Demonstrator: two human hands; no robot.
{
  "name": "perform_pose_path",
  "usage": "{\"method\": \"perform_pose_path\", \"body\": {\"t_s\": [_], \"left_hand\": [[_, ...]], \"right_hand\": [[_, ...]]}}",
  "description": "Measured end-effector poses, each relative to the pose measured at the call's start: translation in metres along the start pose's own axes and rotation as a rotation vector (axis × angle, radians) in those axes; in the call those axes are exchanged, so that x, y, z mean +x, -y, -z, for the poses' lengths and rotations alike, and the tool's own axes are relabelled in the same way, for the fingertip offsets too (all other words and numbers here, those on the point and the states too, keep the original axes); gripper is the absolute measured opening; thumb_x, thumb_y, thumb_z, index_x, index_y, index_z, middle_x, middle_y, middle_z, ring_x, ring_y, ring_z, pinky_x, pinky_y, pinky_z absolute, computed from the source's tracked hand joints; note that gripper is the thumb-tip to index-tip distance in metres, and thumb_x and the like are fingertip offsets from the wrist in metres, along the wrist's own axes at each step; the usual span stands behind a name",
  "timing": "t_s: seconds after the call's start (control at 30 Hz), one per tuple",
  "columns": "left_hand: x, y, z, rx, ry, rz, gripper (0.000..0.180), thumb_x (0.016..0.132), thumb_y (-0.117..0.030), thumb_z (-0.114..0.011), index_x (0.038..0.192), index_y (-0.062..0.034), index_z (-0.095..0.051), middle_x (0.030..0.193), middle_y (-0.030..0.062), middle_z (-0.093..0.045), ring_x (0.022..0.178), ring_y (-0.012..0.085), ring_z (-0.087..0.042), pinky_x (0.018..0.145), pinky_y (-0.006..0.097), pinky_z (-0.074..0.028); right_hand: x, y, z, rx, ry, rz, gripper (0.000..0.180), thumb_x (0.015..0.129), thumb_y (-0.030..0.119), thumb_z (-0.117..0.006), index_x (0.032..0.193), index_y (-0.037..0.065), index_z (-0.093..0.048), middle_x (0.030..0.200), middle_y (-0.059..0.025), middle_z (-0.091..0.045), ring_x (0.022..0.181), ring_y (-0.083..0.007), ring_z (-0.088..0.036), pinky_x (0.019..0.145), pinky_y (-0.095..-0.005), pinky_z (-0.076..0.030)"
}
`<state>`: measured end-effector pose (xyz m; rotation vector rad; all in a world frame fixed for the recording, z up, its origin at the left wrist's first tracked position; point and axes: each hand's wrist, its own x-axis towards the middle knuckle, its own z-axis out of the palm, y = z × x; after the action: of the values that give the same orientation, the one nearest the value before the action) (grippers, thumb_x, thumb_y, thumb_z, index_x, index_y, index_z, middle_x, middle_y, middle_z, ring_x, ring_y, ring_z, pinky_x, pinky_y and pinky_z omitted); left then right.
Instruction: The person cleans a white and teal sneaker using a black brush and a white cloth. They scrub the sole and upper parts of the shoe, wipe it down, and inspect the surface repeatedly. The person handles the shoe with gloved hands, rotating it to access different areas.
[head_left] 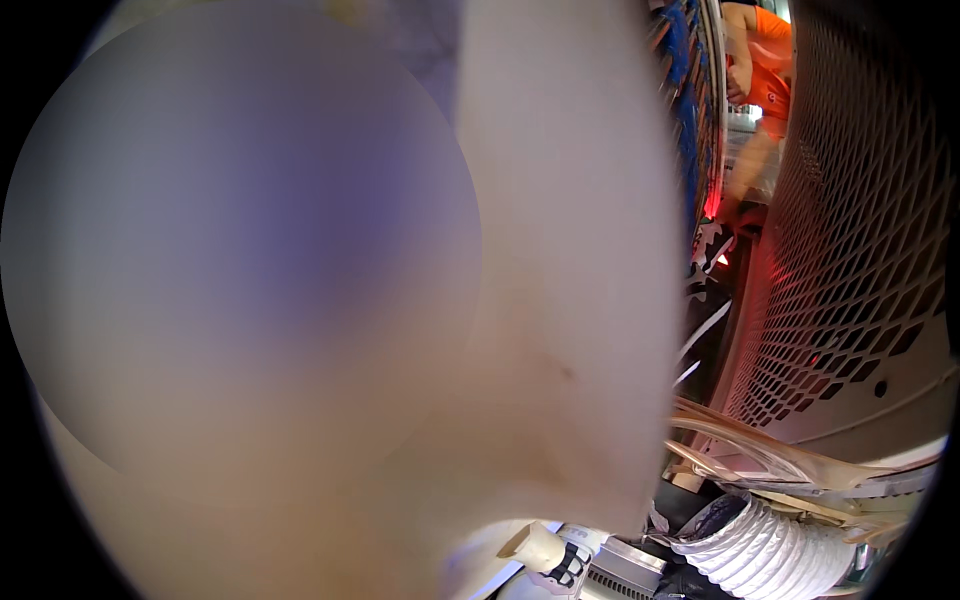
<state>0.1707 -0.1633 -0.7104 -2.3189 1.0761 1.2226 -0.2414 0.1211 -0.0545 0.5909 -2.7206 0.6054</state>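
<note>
Head view, a bare arm (560, 250) held close fills most of the frame, hands hidden so either grip cannot be told, perforated metal panel (860, 230) at right, white ribbed hose (760, 550) below it, a person in orange (765, 70) far behind.

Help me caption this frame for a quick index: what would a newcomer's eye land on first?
A huge blurred pale arm fills the left and centre, too close to the lens to tell which arm or see a hand. At right curves a perforated metal mesh panel, with a ribbed white flexible hose below it and a person in orange at top right.
</note>
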Motion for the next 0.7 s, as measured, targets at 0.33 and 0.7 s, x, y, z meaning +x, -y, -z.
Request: {"method": "perform_pose_path", "body": {"t_s": [0.33,0.7], "left_hand": [[0.007,-0.006,-0.008,-0.006,0.013,-0.003,0.047,0.109,-0.032,-0.065,0.148,-0.0047,-0.066,0.131,0.0177,-0.079,0.115,0.0341,-0.077,0.095,0.047,-0.063],[-0.012,0.013,0.036,-0.007,-0.027,-0.046,0.046,0.111,-0.031,-0.064,0.149,-0.0043,-0.064,0.131,0.0173,-0.079,0.114,0.0337,-0.077,0.094,0.048,-0.063]], "right_hand": [[0.002,0.002,0.002,-0.023,-0.007,0.019,0.025,0.103,0.012,-0.073,0.122,-0.003,-0.075,0.112,-0.0131,-0.079,0.101,-0.0253,-0.072,0.094,-0.0410,-0.058],[-0.005,-0.006,0.002,0.002,0.025,0.005,0.024,0.103,0.012,-0.074,0.121,-0.003,-0.075,0.111,-0.0131,-0.080,0.099,-0.0249,-0.072,0.093,-0.0406,-0.058]]}}
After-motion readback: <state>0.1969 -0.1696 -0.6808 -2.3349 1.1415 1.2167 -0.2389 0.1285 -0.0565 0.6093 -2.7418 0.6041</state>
